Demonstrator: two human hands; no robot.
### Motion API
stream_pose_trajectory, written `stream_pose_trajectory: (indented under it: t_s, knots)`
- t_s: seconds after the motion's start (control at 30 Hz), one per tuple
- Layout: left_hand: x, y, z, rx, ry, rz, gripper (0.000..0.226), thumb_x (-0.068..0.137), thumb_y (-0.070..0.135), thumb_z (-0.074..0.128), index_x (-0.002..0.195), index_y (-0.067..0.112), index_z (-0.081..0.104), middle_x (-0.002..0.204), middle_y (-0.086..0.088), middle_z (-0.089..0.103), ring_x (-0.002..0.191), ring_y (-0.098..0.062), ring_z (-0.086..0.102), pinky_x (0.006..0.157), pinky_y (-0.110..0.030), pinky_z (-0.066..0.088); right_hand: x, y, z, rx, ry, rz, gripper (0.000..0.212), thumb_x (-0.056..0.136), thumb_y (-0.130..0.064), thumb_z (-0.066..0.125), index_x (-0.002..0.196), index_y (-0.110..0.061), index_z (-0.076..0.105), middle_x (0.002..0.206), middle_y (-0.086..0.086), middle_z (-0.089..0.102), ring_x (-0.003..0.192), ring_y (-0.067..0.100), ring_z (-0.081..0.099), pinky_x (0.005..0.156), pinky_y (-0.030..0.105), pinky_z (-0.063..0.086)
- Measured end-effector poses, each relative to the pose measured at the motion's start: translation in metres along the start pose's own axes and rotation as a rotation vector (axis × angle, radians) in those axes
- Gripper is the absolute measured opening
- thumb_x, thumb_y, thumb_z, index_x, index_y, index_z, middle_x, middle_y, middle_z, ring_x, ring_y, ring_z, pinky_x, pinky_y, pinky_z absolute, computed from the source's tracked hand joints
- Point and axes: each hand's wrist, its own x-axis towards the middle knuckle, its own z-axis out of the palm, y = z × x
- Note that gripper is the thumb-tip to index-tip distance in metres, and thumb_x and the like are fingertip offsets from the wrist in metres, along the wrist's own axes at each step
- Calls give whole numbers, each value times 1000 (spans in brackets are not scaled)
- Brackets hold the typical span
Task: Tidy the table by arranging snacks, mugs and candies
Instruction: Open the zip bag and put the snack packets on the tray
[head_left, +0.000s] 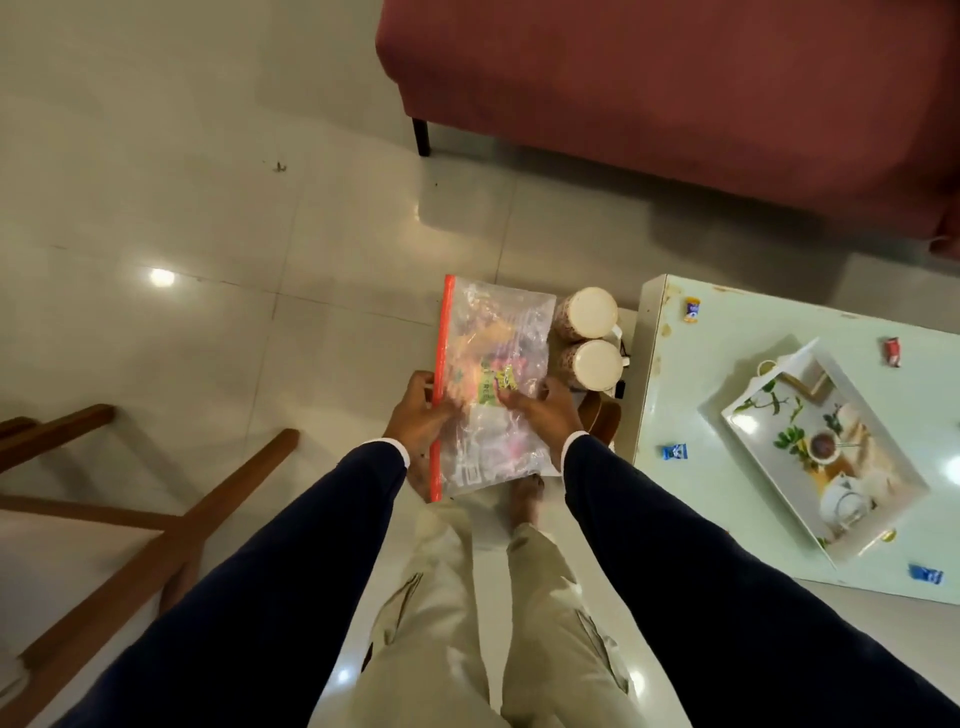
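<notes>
A clear zip bag (493, 338) with an orange seal strip and colourful candies inside is held flat in front of me, above the floor. My left hand (418, 415) grips its orange edge, and my right hand (545, 415) holds its right side. Two patterned mugs (587, 312) (595, 364) with cream insides show just right of the bag, below it. On the pale green table (727, 467) at the right lie loose wrapped candies: two blue ones (675, 452) (925, 574), a red one (892, 352) and a blue-orange one (692, 309).
A white tray (883, 431) with a tea-and-leaf print sits aslant on the table. A red sofa (675, 93) fills the back right. Wooden chair legs (156, 530) stand at the left on the glossy tiled floor. My beige trousers and a bare foot are below the bag.
</notes>
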Motion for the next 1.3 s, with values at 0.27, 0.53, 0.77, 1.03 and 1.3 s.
stream_pose_trajectory:
  t_s: [0.27,0.53,0.77,1.03,1.3]
  knots:
    - [-114,48,24,-90,-6,120,12,101,25,60,101,18,50,98,-4,68,86,-23,68,77,-38,58,-97,-12,-88,165,-168,-235,62,69,-20,91,120,-11,58,109,4,71,102,25,69,87,42,56]
    - [-208,81,110,-25,-82,324,9,103,22,56,97,19,50,99,-7,61,83,-13,69,67,-24,57,-175,0,-201,280,-313,-375,64,72,-11,88,127,-17,55,116,3,74,105,23,73,75,27,60]
    - [-255,91,161,211,2,547,29,93,31,71,101,17,47,97,-8,65,81,-14,64,72,-22,55,-234,50,-262,403,-112,-491,59,72,-14,88,121,-13,55,115,12,73,104,29,73,76,28,60]
    - [-293,84,219,248,-126,734,11,94,21,70,98,19,60,98,-2,61,82,-5,59,76,-19,49,-290,117,-300,511,44,-581,63,76,-9,85,130,-18,53,119,6,73,109,25,72,92,40,57]
    - [-360,103,293,266,-271,752,11,97,20,66,89,22,74,89,-2,76,83,-17,71,81,-28,56,-343,155,-357,549,162,-648,54,77,-9,84,123,-19,58,115,3,75,106,24,73,79,30,60]
